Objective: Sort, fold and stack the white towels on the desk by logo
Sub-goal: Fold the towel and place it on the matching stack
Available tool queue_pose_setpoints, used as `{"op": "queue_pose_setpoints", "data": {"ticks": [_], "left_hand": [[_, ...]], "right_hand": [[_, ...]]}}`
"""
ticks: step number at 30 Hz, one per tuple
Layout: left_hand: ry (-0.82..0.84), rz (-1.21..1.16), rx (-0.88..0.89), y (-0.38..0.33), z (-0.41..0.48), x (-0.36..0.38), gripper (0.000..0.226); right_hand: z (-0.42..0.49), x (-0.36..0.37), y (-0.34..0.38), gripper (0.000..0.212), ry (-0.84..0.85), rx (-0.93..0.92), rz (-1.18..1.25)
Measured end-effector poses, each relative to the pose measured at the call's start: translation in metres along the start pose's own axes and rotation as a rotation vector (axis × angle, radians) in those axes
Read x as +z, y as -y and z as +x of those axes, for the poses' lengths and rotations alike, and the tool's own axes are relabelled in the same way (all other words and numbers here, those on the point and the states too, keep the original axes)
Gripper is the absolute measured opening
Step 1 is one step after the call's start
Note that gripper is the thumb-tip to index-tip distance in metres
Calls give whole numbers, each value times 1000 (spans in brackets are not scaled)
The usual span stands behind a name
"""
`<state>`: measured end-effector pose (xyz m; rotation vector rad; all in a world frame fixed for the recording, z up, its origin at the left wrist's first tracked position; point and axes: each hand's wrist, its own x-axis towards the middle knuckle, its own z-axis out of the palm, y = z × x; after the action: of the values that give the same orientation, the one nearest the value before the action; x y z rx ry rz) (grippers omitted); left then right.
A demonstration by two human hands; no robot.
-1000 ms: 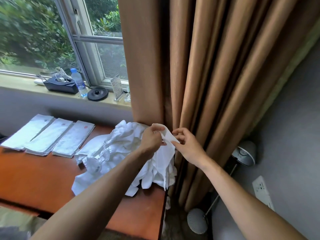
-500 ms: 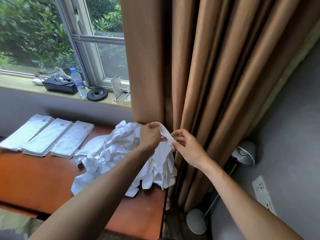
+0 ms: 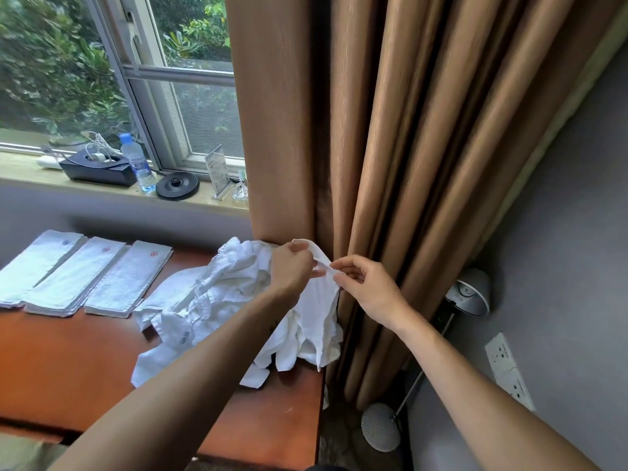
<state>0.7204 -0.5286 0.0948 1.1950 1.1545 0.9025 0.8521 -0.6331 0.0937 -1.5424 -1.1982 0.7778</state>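
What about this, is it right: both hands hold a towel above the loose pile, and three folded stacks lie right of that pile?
No. In the head view the stacks lie left of the pile, not right. The left hand and right hand do hold a towel above it.

Hotel room, kettle base [image 3: 177,185], tent card [image 3: 217,171], curtains [image 3: 373,130]

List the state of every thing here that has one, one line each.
Left hand: grips held towel by its top edge.
Right hand: pinches the same edge.
Held towel: unfolded, hanging down.
Towel pile: crumpled, unsorted, on the desk.
Three towel stacks: folded flat, side by side, logos up.
Water bottle: upright, capped, on the sill.
Curtain: gathered in folds.
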Motion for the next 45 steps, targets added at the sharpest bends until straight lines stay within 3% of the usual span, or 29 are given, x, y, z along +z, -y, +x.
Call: {"op": "queue_pose_setpoints", "data": {"ticks": [4,9,12,17,20,24,31,35,39,43,45], "left_hand": [[24,162,50,1,5,-6,41],[11,638,356,0,8,-13,29],[33,754,436,2,12,-14,21],[103,913,522,2,20,-15,30],[200,862,578,-1,25,-14,22],[241,692,577,-9,26,-4,34],[426,583,705,-24,14,16,23],[543,658,759,-32,9,24,24],[516,589,682,-25,17,11,35],[666,776,387,10,25,8,26],[672,716,265,27,27,14,22]], "right_hand": [[2,-7,5,14,-15,-7,-66],[4,-23,12,13,-46,-35,-171],[4,-31,14,11,-51,-38,-221],[4,-46,15,9,-40,-50,-303],[3,-56,15,10,-40,-41,-375],[3,-71,12,12,-76,-42,-431],[5,-76,6,33,-8,45,-334],[12,-60,12,16,29,-14,-345],[16,-52,15,12,0,-21,-352],[10,-62,14,19,-47,-28,-336],[5,-72,11,17,-82,-18,-350]]}}
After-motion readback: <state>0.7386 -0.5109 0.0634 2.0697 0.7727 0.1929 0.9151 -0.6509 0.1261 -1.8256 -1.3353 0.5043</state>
